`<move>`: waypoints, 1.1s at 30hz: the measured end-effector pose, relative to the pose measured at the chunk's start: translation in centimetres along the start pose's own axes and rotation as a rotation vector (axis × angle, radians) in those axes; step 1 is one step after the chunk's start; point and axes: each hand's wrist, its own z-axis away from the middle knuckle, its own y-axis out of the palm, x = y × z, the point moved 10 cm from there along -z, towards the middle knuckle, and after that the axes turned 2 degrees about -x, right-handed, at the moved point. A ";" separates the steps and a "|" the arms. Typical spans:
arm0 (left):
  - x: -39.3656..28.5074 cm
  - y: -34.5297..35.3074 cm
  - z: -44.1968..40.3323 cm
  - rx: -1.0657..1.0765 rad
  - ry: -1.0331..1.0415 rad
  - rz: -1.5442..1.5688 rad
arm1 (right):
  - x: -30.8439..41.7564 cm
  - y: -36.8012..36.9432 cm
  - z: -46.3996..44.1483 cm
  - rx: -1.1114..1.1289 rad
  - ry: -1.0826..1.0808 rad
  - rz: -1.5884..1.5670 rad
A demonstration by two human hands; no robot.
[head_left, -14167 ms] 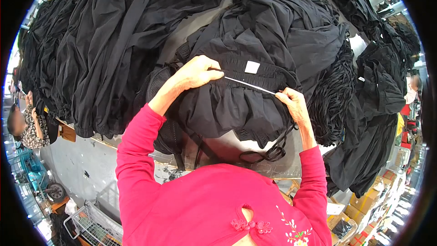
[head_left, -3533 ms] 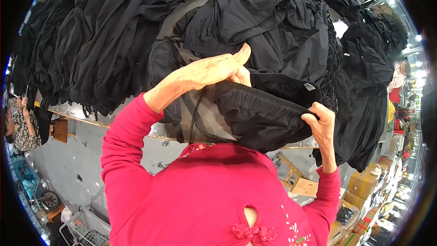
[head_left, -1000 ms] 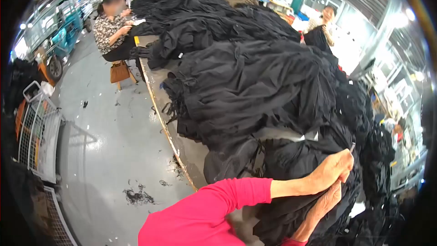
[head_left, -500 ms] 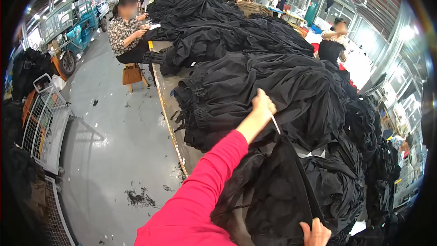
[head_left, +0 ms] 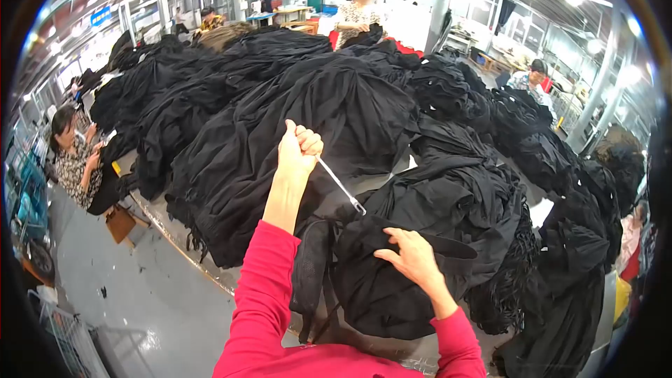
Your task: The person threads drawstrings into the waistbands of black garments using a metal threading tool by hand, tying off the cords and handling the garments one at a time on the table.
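Note:
My left hand (head_left: 299, 148) is closed in a fist around a thin pale rod (head_left: 337, 180), the thumb pointing up. The rod slants down to the right and ends in a slotted tip, which touches or almost touches the upper edge of a black garment (head_left: 378, 294). My right hand (head_left: 414, 257) rests palm down on that garment, thumb and forefinger apart; some of its other fingers are hard to make out. A dark mesh-like strip of cloth (head_left: 310, 266) hangs left of the garment. Behind my left hand spreads a large heap of black garments (head_left: 280, 112).
The table edge (head_left: 185, 250) runs along the left, above a grey floor. A person (head_left: 75, 157) sits at the left beside a brown stool (head_left: 120, 224). Other people (head_left: 353, 17) stand across the heap. Bunched black cloth (head_left: 490, 308) with fringed strands lies to the right.
The view has swung right. My right hand has come up from the lower edge onto the garment, near the rod's tip. My left hand still grips the rod. The garment now lies bunched.

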 end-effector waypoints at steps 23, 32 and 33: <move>8.4 -1.2 9.4 -0.078 -0.150 -0.206 | 3.1 9.2 -0.6 0.137 0.200 -0.086; 4.6 -7.3 -1.1 -0.321 0.146 -0.663 | 3.5 4.1 3.7 -0.359 0.039 0.124; 7.2 -7.0 -2.8 -0.274 0.081 -0.646 | 3.3 2.7 4.4 -0.333 0.073 0.142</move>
